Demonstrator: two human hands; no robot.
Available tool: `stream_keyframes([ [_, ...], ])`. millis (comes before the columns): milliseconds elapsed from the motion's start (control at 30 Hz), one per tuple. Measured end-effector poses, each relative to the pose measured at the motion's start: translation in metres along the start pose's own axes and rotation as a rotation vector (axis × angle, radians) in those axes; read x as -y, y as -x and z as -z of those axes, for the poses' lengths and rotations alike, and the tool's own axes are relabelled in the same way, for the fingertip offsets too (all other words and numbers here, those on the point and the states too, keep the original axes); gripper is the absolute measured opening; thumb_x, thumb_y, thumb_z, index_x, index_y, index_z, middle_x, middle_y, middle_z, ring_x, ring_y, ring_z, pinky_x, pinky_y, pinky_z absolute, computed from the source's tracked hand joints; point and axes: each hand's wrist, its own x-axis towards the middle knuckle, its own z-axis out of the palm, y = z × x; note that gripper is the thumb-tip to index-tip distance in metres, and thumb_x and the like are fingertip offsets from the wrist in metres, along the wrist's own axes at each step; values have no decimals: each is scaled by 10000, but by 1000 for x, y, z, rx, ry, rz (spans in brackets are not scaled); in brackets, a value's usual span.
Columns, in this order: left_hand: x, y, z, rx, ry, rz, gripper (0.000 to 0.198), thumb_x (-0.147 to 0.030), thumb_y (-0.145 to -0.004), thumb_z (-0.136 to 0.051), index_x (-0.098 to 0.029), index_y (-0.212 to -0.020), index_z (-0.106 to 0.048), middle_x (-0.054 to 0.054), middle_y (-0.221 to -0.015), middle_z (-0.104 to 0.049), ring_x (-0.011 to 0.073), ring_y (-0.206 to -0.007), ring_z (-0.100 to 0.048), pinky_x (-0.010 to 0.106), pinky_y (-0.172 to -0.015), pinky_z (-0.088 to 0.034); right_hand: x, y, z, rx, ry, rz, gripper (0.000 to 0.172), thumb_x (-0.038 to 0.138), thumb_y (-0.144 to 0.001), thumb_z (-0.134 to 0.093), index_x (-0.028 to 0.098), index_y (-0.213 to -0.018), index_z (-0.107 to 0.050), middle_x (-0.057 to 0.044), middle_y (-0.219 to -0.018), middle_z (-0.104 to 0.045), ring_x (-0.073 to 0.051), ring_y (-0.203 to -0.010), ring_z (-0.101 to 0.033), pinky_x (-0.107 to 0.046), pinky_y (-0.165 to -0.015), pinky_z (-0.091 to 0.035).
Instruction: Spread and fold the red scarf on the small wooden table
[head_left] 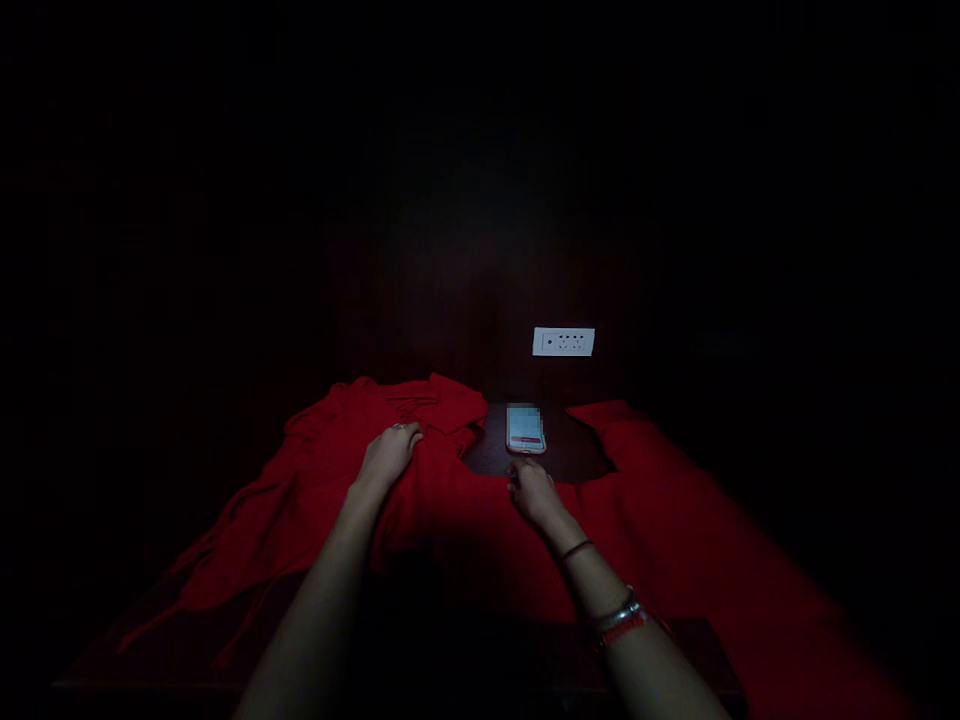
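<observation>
A red fringed cloth, perhaps a shawl, lies spread and rumpled over a dark table, its tassels trailing at the left. On its left part, my left hand is closed, gripping a fold of the fabric. My right hand has its fingers curled at the cloth's inner edge, pinching it just below the phone. That phone lies face up with its screen lit, partly blurred. Poor light hides much of the cloth near me.
A white socket plate is fixed on the dark wall behind the table. Dark tabletop shows around the phone, between two parts of the cloth. The table's front edge shows faintly at lower left; the surroundings are nearly black.
</observation>
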Motion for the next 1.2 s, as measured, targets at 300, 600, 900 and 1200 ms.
stream_keyframes([
  [300,26,4,18,-59,102,97,382,-445,-835,-285,-203,-1049,-490,70,-940,-596,189,-838,-548,265,-710,-404,-13,-5,17,-114,-239,-57,211,137,-747,-387,169,-860,-562,-49,-849,-617,-139,-770,-549,-209,-673,-365],
  [600,-12,9,3,-6,128,-347,390,-431,-766,-443,-220,-1093,-474,41,-1135,-494,200,-1061,-413,339,-901,-295,-9,-2,26,-200,-306,88,204,125,-769,-371,161,-812,-567,-55,-837,-621,-146,-769,-548,-213,-691,-371],
  [900,-9,3,-9,-1,338,-421,230,-281,-828,-356,-176,-883,-554,34,-899,-595,150,-844,-527,245,-781,-381,-12,-4,24,-236,-386,222,91,130,-712,-499,136,-759,-577,-76,-854,-598,-150,-787,-525,-248,-712,-373],
  [1200,-8,7,2,64,351,-371,284,-295,-850,-284,-184,-826,-545,20,-810,-597,143,-746,-542,238,-715,-389,-13,-3,25,-169,-481,134,115,92,-684,-488,132,-730,-586,-16,-677,-593,-118,-641,-524,-217,-623,-375],
])
